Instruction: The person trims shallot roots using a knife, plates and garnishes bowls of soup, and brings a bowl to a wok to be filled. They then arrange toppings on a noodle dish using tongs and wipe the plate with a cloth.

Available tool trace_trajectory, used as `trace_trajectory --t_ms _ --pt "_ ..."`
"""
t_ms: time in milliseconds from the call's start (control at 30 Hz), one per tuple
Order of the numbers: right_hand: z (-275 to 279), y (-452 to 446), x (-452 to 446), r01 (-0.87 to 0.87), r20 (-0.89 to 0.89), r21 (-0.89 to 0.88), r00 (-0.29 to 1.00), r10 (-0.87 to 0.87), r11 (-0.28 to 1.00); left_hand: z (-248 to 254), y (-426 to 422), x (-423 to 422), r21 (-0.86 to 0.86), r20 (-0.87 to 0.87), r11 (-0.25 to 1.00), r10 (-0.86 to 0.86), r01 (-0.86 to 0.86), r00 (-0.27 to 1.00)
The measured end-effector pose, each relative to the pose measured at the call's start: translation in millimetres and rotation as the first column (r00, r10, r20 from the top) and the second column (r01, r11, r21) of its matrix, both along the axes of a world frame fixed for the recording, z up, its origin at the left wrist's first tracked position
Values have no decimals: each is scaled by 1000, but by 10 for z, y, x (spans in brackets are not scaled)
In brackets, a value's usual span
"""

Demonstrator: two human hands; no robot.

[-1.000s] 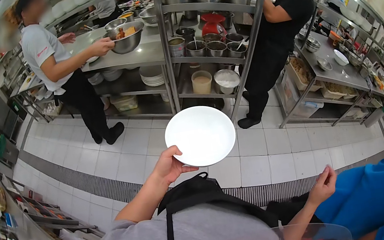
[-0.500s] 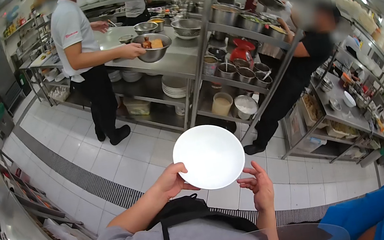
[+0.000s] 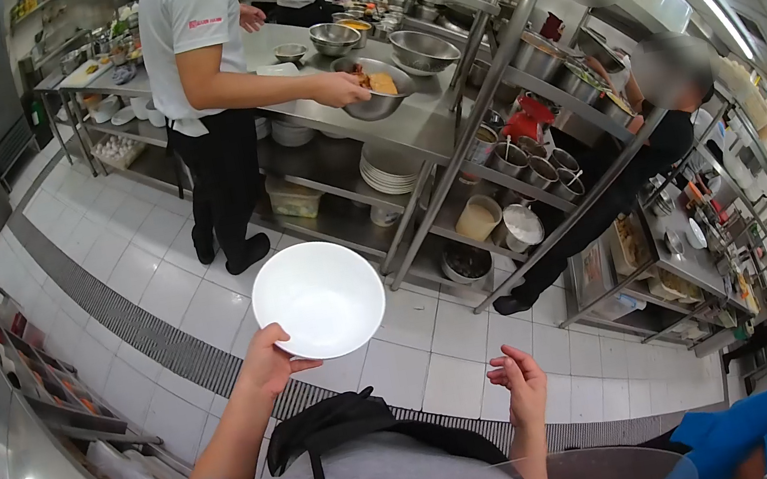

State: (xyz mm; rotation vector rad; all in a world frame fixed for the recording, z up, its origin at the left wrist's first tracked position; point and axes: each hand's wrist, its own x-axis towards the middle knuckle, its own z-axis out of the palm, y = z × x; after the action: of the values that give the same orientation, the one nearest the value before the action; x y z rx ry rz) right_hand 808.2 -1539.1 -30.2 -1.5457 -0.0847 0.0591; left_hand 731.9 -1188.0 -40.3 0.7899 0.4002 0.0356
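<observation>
A plain white bowl [image 3: 318,299] is held out in front of me, its bare inside facing up toward the camera. My left hand [image 3: 268,362] grips its lower left rim, thumb over the edge and fingers underneath. My right hand [image 3: 522,385] is raised at the right, apart from the bowl. Its fingers are loosely bent, with nothing in them. Across the aisle, a co-worker in a white shirt [image 3: 202,36] holds a metal bowl [image 3: 365,109] with browned food pieces over the steel counter.
A steel counter [image 3: 407,134] and a rack post [image 3: 509,81] stand ahead, with stacked plates [image 3: 389,169] below. A person in black [image 3: 598,188] works behind the rack. Someone's blue sleeve [image 3: 759,420] is close on my right. A floor drain grate [image 3: 129,328] crosses the tiles.
The white bowl has moved left in my left hand, away from my right hand. The co-worker's metal bowl now appears farther right, over the counter. The view has turned.
</observation>
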Motion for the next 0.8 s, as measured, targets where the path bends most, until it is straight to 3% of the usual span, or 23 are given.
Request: trace_trajectory --t_ms 67,367,800 --pt "36 187 1 -14 3 -24 1000 14 1000 -43 165 -52 -29 5 996 84 -84 996" --pt "79 445 4 -70 50 -60 996 73 996 -18 435 -115 -87 90 990 118 -110 989" --pt "28 439 -175 25 28 -77 999 -23 997 71 422 -46 -53 93 999 9 -4 996"
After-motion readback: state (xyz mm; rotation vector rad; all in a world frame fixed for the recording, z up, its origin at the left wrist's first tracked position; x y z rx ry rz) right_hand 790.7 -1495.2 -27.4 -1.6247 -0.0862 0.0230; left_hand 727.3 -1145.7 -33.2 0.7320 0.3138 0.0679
